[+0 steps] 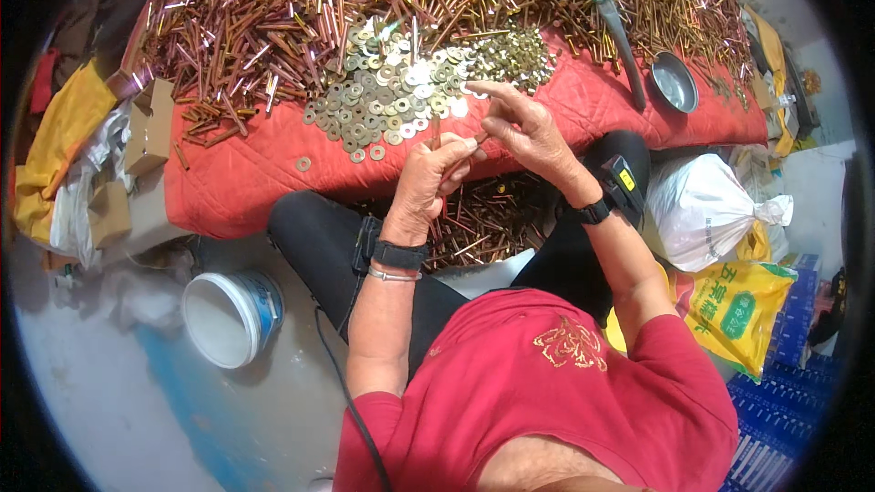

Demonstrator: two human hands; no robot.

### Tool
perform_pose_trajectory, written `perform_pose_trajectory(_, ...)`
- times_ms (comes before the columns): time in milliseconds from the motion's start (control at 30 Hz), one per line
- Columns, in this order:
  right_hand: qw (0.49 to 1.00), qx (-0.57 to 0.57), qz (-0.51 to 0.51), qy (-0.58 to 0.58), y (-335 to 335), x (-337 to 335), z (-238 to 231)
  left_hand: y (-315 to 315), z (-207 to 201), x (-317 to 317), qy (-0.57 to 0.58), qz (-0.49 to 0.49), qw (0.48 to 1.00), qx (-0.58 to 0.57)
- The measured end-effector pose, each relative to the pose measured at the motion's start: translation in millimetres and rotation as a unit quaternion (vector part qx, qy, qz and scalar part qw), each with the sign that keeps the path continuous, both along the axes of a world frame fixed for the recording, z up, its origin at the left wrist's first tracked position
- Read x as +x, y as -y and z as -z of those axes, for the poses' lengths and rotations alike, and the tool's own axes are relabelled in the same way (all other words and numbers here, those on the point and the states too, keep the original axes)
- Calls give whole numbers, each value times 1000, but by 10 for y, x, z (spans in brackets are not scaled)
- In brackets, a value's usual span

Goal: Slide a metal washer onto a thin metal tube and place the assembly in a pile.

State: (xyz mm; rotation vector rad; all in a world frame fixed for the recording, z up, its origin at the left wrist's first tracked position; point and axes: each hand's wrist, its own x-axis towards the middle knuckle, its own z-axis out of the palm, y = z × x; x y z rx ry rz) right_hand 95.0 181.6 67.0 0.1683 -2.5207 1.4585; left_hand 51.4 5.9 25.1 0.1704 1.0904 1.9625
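My left hand (436, 169) is closed around a thin copper-coloured metal rod (436, 131), its upper end showing above the thumb. Close beside it, my right hand (529, 132) has its index finger stretched out over the table. The thumb and other fingers of that hand press together at the left fingertips, and whatever they pinch is too small to make out. Just beyond both hands lies a spread of flat round washers (365, 109). A heap of small nuts (515, 56) sits to their right. Long piles of similar metal rods (264, 27) cover the far part of the table.
A red quilted cloth (246, 169) covers the table. On its right are a dark-handled tool (622, 55) and a small metal bowl (674, 84). More rods (483, 219) lie between my knees. A white bucket (228, 319) stands left, a tied white sack (706, 210) right.
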Motion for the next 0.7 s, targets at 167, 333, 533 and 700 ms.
perform_pose_trajectory(167, 998, -19, 34, -52, 25, -15, 113, -9, -10, -4, 6, -3, 1000, -15)
perform_pose_trajectory(333, 988, -76, 39, 125, 24, -10, -17, 5, 31, 4, -1, 2, 1000, -3)
perform_pose_trajectory(533, 995, -82, -9, 51, 10, -28, -6, 17, 6, 19, 15, 10, 1000, -13)
perform_pose_trajectory(700, 994, -100, 22, 45, -51, -138, 99, 8, -25, 41, -61, 41, 997, -35)
